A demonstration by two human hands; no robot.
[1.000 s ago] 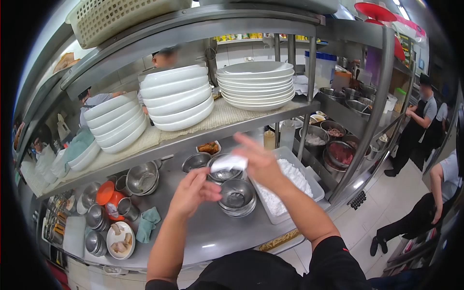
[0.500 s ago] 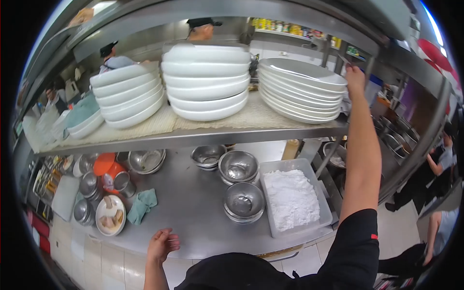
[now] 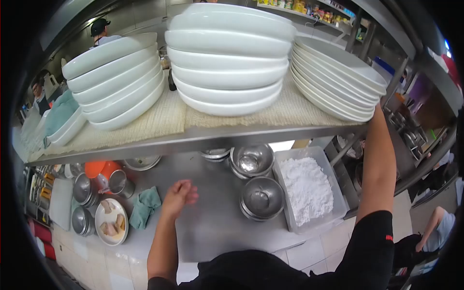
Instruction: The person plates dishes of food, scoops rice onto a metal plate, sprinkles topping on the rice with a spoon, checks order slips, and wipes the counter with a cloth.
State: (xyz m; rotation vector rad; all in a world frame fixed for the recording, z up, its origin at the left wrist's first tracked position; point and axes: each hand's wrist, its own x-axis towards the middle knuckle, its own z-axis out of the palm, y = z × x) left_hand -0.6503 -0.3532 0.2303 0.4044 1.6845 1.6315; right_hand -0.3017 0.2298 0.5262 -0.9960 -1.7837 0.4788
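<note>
Since half a second ago the left hand (image 3: 180,192) has been rising from the counter's near edge and is now hovering open, fingers loosely spread, over the bare steel counter (image 3: 208,227), just beside a green cloth (image 3: 145,205). Meanwhile the right arm (image 3: 379,169) is reaching up behind the shelf (image 3: 193,140); its hand is hiding behind the stack of shallow plates (image 3: 338,77), so I cannot tell whether it is gripping anything. Those plates are sitting on a woven mat at the shelf's right end; they are looking heavy, hard, glossy and breakable, best taken under the rim. Below, steel bowls (image 3: 261,198) are standing beside a tub of white powder (image 3: 309,188), and deep white bowls (image 3: 227,58) are filling the shelf's middle.
</note>
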